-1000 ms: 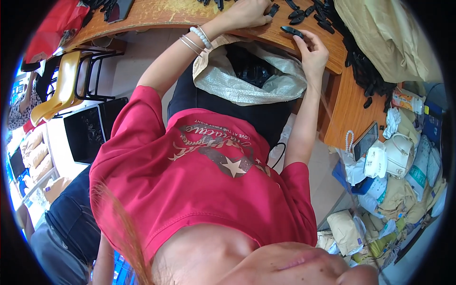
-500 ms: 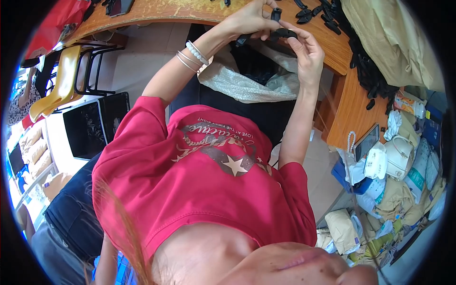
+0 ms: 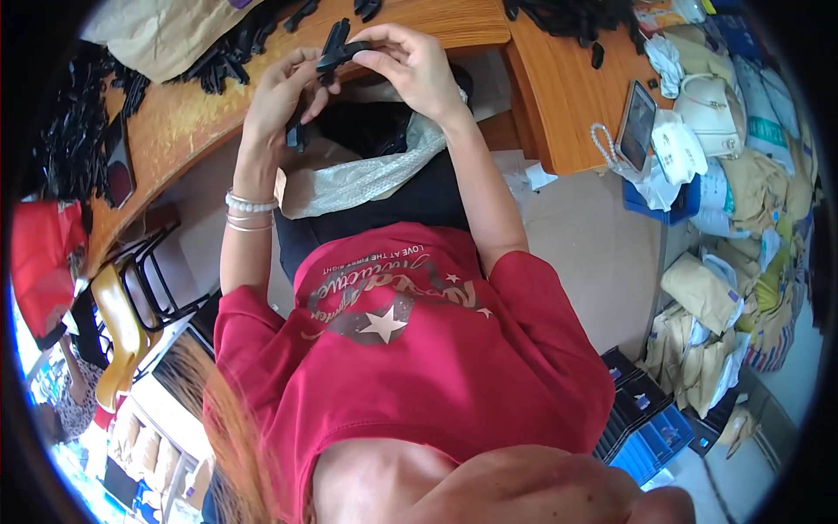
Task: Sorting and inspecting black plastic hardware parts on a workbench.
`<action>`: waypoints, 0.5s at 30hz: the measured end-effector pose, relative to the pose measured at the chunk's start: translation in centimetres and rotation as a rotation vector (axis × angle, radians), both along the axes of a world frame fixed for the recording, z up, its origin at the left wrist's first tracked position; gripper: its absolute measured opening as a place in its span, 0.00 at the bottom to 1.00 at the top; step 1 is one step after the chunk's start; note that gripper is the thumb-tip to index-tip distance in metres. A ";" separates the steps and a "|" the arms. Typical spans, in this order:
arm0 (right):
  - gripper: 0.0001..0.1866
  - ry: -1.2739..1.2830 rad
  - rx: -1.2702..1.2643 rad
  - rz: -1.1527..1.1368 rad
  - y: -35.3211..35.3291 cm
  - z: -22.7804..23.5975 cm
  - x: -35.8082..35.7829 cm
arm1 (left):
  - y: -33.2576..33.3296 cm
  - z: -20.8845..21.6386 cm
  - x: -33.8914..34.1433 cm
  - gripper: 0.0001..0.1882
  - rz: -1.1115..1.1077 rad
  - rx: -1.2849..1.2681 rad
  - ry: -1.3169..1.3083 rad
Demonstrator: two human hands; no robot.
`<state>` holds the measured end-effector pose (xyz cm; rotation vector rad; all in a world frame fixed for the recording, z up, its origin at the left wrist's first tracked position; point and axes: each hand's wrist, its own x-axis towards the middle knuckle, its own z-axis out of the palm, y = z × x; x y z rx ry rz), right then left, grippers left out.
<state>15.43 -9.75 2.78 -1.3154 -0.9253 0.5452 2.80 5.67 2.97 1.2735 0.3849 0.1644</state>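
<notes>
1. two hands are raised at the upper centre of the frame, over a clear plastic bag (image 3: pixel 367 179) held on the lap.
2. a small black plastic part (image 3: pixel 336 54) is pinched between both hands, above the edge of the wooden table (image 3: pixel 188 118).
3. the left hand (image 3: pixel 281 94) is closed on the part's lower end; a second black piece (image 3: pixel 295 135) is seen under its palm.
4. the right hand (image 3: pixel 415 65) is curled over the part's upper end.
5. more black parts (image 3: pixel 223 61) are piled at the upper left, and a phone (image 3: pixel 637 124) is laid at the upper right.
</notes>
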 end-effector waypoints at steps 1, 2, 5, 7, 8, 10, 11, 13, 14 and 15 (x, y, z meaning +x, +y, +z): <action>0.11 0.000 0.001 -0.009 -0.2 0.1 0.2 | 0.0 0.1 0.0 0.14 0.030 0.015 -0.004; 0.11 -0.049 -0.059 0.026 -0.3 0.3 0.4 | -0.2 0.3 0.0 0.15 0.061 0.029 -0.008; 0.11 -0.159 -0.143 0.049 -0.4 0.3 0.7 | -0.7 1.1 -0.5 0.15 0.096 0.175 0.080; 0.10 -0.258 -0.151 -0.015 -0.4 0.5 0.6 | -0.6 1.2 -0.7 0.14 0.067 0.444 0.172; 0.10 -0.255 -0.149 -0.011 -0.4 0.5 0.2 | -0.8 1.4 -0.7 0.14 0.070 0.446 0.176; 0.11 -0.141 -0.092 -0.072 -0.1 0.3 -0.6 | -1.7 2.0 -0.9 0.15 0.099 0.594 0.105; 0.11 -0.135 -0.088 -0.058 0.1 0.1 -1.0 | -1.8 1.7 -1.1 0.14 0.079 0.722 0.081; 0.11 -0.076 -0.022 -0.085 0.3 -0.6 -1.6 | -2.7 1.7 -1.2 0.13 0.170 0.797 0.064; 0.10 -0.041 0.027 -0.067 0.5 -1.2 -1.4 | -2.8 2.2 -1.6 0.14 0.152 0.833 0.072; 0.15 -0.100 0.013 -0.076 0.3 -1.5 -1.1 | -2.5 0.9 -1.6 0.15 0.171 0.948 -0.102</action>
